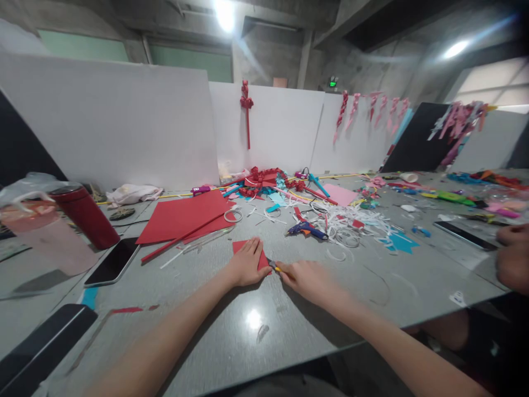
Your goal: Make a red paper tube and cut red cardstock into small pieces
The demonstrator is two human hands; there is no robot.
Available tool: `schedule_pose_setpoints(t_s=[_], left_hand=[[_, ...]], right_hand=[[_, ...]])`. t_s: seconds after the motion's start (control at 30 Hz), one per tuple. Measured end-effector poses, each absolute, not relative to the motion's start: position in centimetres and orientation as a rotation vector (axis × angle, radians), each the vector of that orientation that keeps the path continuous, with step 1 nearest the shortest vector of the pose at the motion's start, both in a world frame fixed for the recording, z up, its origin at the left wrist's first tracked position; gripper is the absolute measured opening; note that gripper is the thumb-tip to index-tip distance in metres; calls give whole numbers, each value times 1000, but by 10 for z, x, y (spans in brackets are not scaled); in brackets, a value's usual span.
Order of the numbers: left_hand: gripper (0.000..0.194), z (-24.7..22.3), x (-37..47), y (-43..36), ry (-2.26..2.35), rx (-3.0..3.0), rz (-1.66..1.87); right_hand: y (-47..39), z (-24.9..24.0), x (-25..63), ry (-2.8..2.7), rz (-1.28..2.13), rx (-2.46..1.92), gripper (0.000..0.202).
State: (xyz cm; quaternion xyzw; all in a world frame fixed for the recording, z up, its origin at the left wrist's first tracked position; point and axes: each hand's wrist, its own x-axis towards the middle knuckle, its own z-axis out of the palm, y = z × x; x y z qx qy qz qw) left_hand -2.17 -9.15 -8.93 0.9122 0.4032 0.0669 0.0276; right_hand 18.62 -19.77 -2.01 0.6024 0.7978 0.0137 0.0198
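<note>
A small piece of red paper (238, 246) lies on the grey table (231, 336). My left hand (249, 263) rests flat on it, fingers stretched out and pointing away from me. At the right edge of the paper, my right hand (303, 278) is closed on a small cutter (273, 266) with a yellow part near my fingertips. The cutter's tip touches or nearly touches the paper's edge beside my left thumb; exact contact is too small to tell. My right hand is slightly blurred.
Large red sheets (185, 216), a glue gun (308, 230) and white paper strips (351, 229) lie beyond my hands. Phones, a red flask (88, 216) and a pink bottle (53, 237) stand or lie left. Another person's hand (513, 259) is at the right edge.
</note>
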Motion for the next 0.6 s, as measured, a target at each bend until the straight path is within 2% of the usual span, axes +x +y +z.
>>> schedule_pose_setpoints(t_s=[0.6], left_hand=[[95, -96, -24, -89, 1214, 2845, 269]], right_hand=[[-152, -21, 175, 2400, 119, 1862, 42]])
